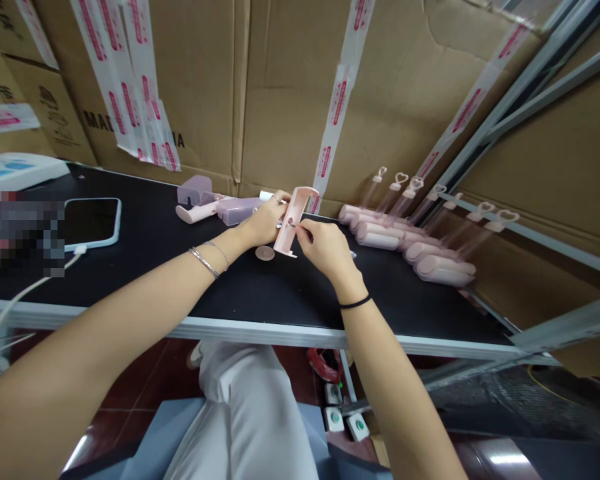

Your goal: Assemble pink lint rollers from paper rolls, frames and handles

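My left hand (266, 221) grips a pale pink, curved plastic shell (299, 201), held tilted above the black tabletop. The shell's hollow side, with a small round feature in the middle, shows toward me. At that middle part, my right hand (326, 248) is closed in a pinch; whatever sits between its fingertips is too small to make out. Below the shell lies a small round pinkish disc (265, 253). Just beyond my left hand are a translucent purple plastic piece (239, 211), a pale pink piece (200, 212) and another purple piece (195, 190).
Several pink cylindrical items (443, 268) with clear straps and heart-shaped loops stand in a row at right. A phone (93, 223) with a white cable (35, 285) lies at left, near a white device (23, 175). Cardboard boxes (285, 87) wall the back; a metal frame (550, 117) borders the right.
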Demonstrator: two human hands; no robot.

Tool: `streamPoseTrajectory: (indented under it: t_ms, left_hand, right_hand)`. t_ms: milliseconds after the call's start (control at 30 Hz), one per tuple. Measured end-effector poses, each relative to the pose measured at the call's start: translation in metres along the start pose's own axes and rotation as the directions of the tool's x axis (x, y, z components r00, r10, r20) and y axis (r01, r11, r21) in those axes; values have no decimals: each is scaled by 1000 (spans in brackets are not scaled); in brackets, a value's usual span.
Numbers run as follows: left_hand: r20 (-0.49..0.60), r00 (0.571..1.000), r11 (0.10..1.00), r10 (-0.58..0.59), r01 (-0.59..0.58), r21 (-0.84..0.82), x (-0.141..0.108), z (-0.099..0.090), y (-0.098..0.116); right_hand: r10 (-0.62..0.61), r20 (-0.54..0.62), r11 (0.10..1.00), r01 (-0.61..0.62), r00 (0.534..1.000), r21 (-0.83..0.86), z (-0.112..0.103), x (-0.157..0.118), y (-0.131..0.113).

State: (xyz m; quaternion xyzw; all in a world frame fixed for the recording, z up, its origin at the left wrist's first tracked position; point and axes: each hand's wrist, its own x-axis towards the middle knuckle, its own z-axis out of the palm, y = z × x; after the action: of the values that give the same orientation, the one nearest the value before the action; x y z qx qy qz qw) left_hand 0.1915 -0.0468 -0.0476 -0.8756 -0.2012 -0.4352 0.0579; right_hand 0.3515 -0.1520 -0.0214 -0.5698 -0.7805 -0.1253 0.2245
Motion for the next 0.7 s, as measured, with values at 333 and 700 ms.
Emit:
streamPoseTrajectory:
  t_ms: [333,700]
  left_hand:
    - [109,990,995,85,-91,48,1,2,-1]
    - [183,973,990,-138,128,65,0,-6,16]
  right_hand:
    - [19,2,998,-18,1000,-56,-1,-1,0]
    - [-5,1,1000,5,1000,11,-2,0,6]
